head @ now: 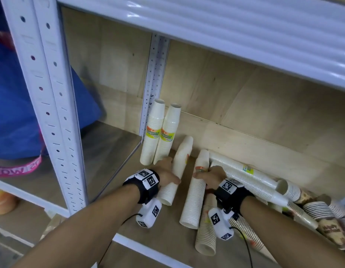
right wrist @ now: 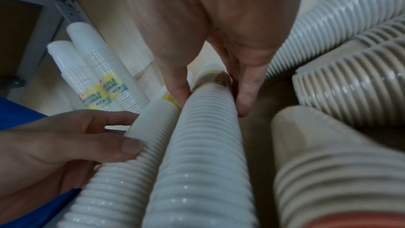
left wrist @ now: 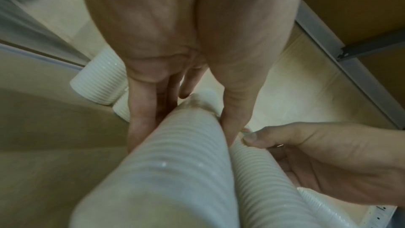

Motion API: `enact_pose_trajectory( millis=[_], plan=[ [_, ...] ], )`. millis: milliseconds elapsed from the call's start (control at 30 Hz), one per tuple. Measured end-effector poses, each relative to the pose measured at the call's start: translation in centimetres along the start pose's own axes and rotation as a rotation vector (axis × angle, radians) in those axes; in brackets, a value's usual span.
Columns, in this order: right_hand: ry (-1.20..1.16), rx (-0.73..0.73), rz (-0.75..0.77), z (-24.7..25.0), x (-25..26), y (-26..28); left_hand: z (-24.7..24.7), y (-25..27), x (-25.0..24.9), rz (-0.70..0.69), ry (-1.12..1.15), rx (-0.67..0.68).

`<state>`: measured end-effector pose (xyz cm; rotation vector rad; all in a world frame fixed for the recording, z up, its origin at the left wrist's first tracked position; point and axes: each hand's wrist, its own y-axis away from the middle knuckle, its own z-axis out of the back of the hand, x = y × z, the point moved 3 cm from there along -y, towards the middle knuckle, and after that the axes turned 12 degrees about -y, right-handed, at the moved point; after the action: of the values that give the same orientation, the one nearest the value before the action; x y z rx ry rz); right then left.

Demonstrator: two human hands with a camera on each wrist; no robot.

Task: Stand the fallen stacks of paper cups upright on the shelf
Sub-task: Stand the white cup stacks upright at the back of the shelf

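Two white cup stacks (head: 152,132) (head: 168,134) with yellow labels stand upright in the shelf's back left corner. My left hand (head: 170,172) grips a fallen white stack (head: 180,161) just right of them, thumb on one side and fingers on the other (left wrist: 140,127). My right hand (head: 209,174) grips the neighbouring fallen white stack (head: 195,200), which lies lengthwise toward the shelf front. In the right wrist view the right hand (right wrist: 210,101) straddles its stack (right wrist: 208,145) near the labelled end, and the left hand's stack (right wrist: 131,162) lies alongside.
More fallen white stacks (head: 245,175) and brown patterned ones (head: 206,229) pile at the right of the wooden shelf (head: 158,229). A white perforated post (head: 52,113) stands at the left front. The shelf above (head: 225,26) overhangs. A blue bag (head: 13,113) sits beyond the post.
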<state>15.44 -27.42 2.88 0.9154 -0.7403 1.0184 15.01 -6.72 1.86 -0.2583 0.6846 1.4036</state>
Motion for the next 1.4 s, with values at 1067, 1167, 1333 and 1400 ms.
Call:
enact_pose_trajectory(
  millis=[1067,1167,1333,1400],
  plan=[
    [-0.023,0.028,0.437,2.9,5.0,5.9,-1.5,3.3,-4.4,-0.114,0.133,-0.252],
    [-0.029,0.055,0.449,3.1,5.1,5.9,-1.1,3.4,-4.2,-0.108,0.143,-0.258],
    [-0.013,0.095,0.497,4.2,6.8,6.3,2.1,4.2,-6.2,-0.153,0.154,-0.261],
    [-0.008,0.104,0.509,4.8,8.0,6.4,4.2,4.4,-7.4,-0.164,0.142,-0.257]
  ],
)
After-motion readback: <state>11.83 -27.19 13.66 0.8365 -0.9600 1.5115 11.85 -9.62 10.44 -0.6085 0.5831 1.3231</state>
